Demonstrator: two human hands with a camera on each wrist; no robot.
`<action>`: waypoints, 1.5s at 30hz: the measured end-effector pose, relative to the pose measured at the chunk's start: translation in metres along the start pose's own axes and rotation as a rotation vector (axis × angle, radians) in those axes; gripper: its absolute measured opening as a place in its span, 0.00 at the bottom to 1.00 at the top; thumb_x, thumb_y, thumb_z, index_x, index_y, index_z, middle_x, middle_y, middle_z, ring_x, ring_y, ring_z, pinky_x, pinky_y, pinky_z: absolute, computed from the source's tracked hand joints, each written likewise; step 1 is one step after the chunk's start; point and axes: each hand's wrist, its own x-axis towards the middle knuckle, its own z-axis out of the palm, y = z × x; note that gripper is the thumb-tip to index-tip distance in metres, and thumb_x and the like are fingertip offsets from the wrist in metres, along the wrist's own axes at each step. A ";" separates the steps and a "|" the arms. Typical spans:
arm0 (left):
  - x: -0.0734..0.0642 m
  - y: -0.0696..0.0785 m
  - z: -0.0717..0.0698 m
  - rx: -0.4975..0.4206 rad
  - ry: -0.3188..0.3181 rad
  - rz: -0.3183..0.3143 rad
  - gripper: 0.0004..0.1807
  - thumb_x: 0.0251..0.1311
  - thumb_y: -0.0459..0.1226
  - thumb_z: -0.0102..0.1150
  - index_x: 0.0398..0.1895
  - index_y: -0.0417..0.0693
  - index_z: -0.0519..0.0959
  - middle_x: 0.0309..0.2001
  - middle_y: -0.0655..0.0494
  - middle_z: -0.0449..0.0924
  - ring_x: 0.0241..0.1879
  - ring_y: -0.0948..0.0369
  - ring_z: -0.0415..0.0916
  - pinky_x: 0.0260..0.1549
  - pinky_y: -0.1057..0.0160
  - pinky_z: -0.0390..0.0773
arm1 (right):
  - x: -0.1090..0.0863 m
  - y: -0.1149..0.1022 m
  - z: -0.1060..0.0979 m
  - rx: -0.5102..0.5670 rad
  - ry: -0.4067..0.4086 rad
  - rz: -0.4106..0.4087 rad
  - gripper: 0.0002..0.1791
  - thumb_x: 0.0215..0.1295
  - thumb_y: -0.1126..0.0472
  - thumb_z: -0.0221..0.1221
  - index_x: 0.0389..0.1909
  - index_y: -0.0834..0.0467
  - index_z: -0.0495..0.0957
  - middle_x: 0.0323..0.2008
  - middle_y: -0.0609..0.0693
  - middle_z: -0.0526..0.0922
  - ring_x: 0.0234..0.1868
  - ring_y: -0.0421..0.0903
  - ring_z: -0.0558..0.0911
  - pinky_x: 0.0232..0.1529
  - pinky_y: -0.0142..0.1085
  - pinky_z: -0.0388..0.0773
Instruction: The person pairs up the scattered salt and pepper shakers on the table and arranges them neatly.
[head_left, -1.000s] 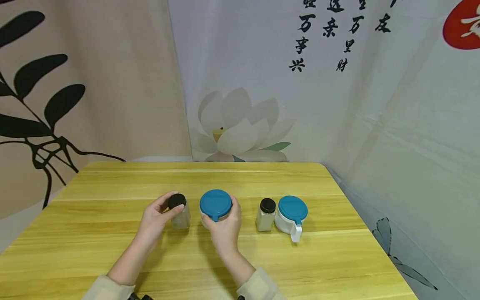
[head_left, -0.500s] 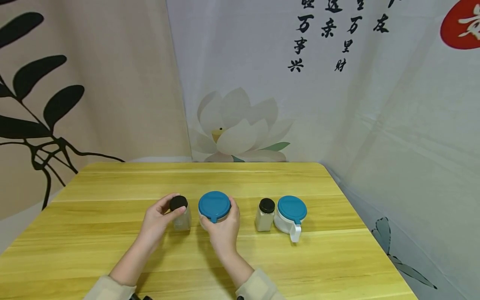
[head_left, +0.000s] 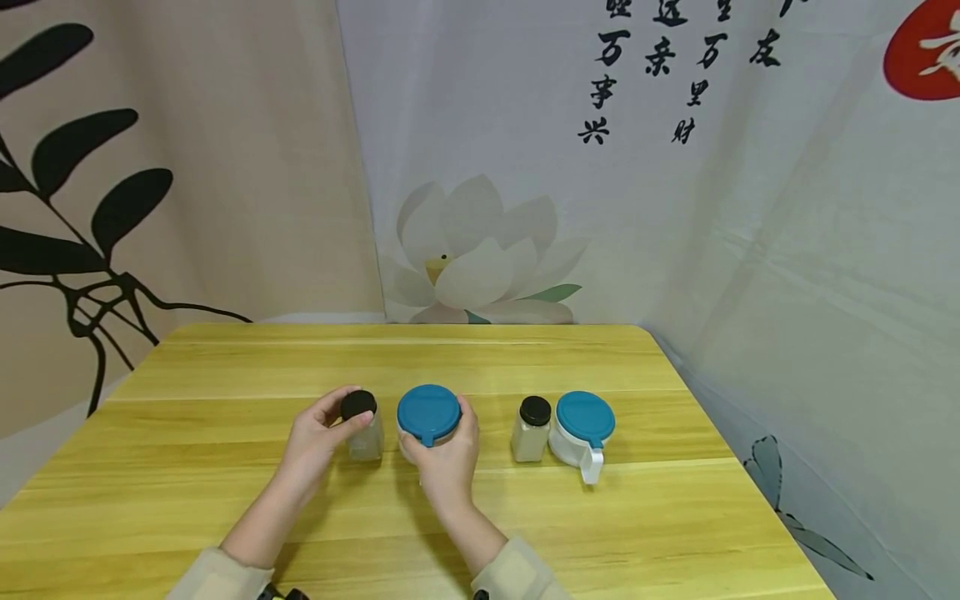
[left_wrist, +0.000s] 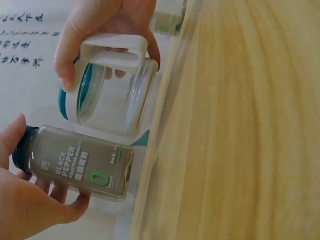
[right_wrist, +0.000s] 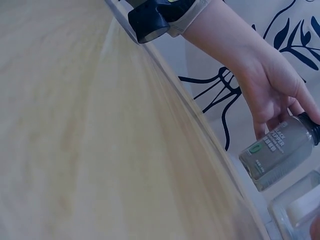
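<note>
My left hand (head_left: 315, 433) grips a black pepper bottle (head_left: 365, 442) around its dark cap, fingers behind and thumb in front. The label on this clear, squared bottle (left_wrist: 82, 162) reads "BLACK PEPPER" in the left wrist view. Just right of it, my right hand (head_left: 450, 458) holds a clear jar with a blue lid (head_left: 429, 412), thumb and fingers around its sides. A white handle (left_wrist: 112, 50) sticks out of that jar toward the palm. Bottle and jar stand upright, a small gap apart. Whether their bases touch the table I cannot tell.
Right of my hands, a second black-capped bottle (head_left: 531, 433) stands close beside another blue-lidded jar (head_left: 585, 421) with a white handle facing me. The wooden table (head_left: 637, 533) ends at a printed cloth backdrop (head_left: 480, 167).
The pepper bottle in my left hand has shifted slightly right, toward the jar. My right hand has brought its jar slightly nearer to me. The other bottle and jar have stayed put.
</note>
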 end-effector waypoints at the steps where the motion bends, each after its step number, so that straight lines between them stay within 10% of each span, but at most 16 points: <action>1: 0.000 0.000 0.000 0.002 0.000 -0.002 0.32 0.59 0.40 0.66 0.64 0.37 0.68 0.62 0.44 0.67 0.57 0.57 0.66 0.46 0.72 0.73 | 0.000 0.000 0.000 0.000 -0.002 0.002 0.49 0.40 0.58 0.77 0.64 0.60 0.63 0.57 0.56 0.70 0.55 0.56 0.71 0.53 0.58 0.67; 45: 0.005 -0.006 -0.001 0.004 -0.008 -0.079 0.33 0.59 0.37 0.66 0.66 0.38 0.66 0.62 0.43 0.65 0.59 0.56 0.61 0.46 0.74 0.70 | -0.001 0.008 0.000 0.019 -0.059 0.013 0.47 0.41 0.59 0.77 0.64 0.60 0.64 0.56 0.55 0.71 0.55 0.56 0.72 0.52 0.59 0.67</action>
